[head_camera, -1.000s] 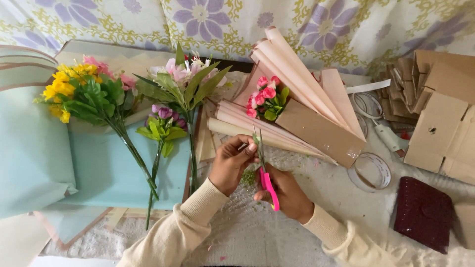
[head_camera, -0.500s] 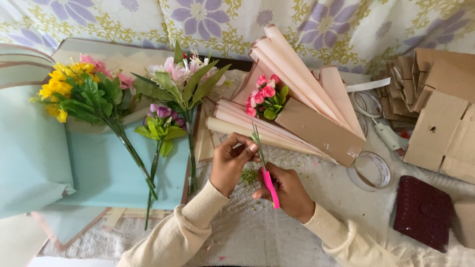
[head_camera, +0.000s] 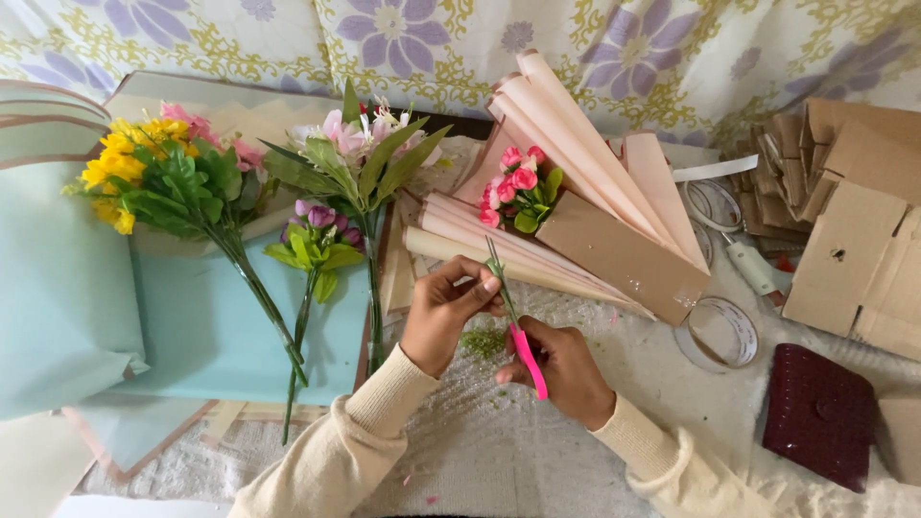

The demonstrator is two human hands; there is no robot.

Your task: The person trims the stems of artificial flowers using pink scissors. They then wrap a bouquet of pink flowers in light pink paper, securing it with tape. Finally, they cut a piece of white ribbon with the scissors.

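Both my hands meet: left hand [head_camera: 443, 312] pinches the green stem [head_camera: 495, 269] steady, so the right hand's [head_camera: 561, 369] closed grip works pink-handled scissors [head_camera: 523, 345] across it.

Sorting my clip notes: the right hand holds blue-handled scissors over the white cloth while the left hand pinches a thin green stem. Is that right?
Not quite: the scissors have a pink handle, not blue. The head view shows the right hand holding them over the white cloth, while the left hand pinches the thin green stem.
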